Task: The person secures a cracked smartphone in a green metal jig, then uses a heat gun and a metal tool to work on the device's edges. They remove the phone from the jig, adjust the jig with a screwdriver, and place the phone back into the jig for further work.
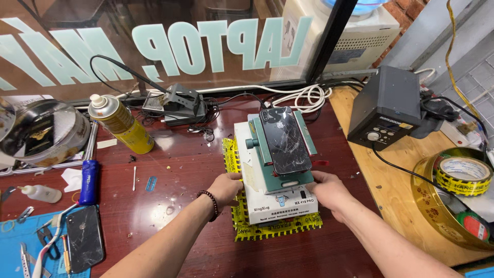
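Observation:
A black phone with a badly cracked glass back (284, 139) lies on a green clamp fixture (267, 149) on top of a white box-shaped machine (278, 203). The machine sits on a pad wrapped in yellow tape (267, 231). My left hand (225, 188) grips the machine's left side, a bead bracelet on the wrist. My right hand (329, 190) holds its right side near the front corner.
A yellow spray can (120, 123), a round metal tin (41, 134), a blue marker (89, 181) and a second cracked phone (85, 238) lie to the left. A black station (386, 105) and a gold tin with tape rolls (458, 190) stand right.

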A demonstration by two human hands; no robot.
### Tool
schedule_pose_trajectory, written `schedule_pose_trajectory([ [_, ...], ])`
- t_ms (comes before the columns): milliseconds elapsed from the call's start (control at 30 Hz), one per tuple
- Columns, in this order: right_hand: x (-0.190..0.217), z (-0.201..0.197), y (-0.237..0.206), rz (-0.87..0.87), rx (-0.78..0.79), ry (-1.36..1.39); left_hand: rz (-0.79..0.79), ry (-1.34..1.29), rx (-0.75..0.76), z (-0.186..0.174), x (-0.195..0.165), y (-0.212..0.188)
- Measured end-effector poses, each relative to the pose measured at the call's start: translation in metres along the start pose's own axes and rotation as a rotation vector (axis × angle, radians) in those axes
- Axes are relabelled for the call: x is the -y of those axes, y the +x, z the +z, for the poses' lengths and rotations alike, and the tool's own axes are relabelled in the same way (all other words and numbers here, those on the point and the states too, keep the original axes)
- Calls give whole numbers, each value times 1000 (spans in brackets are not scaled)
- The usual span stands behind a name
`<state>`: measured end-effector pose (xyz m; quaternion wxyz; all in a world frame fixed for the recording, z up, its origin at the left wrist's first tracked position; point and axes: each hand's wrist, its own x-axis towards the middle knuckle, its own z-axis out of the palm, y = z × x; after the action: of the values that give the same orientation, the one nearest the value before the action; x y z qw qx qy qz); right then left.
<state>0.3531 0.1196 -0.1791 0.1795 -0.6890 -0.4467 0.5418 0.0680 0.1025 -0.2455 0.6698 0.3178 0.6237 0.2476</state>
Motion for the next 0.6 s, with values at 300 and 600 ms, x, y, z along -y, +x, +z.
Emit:
schedule_pose_trajectory([
  [300,12,0,6,-51,-95,-148,-78,-192,-162,-13,0,-44],
  [600,-14,-6,-18,-353,-333,-469,-72,-259,-201,-27,17,-116],
])
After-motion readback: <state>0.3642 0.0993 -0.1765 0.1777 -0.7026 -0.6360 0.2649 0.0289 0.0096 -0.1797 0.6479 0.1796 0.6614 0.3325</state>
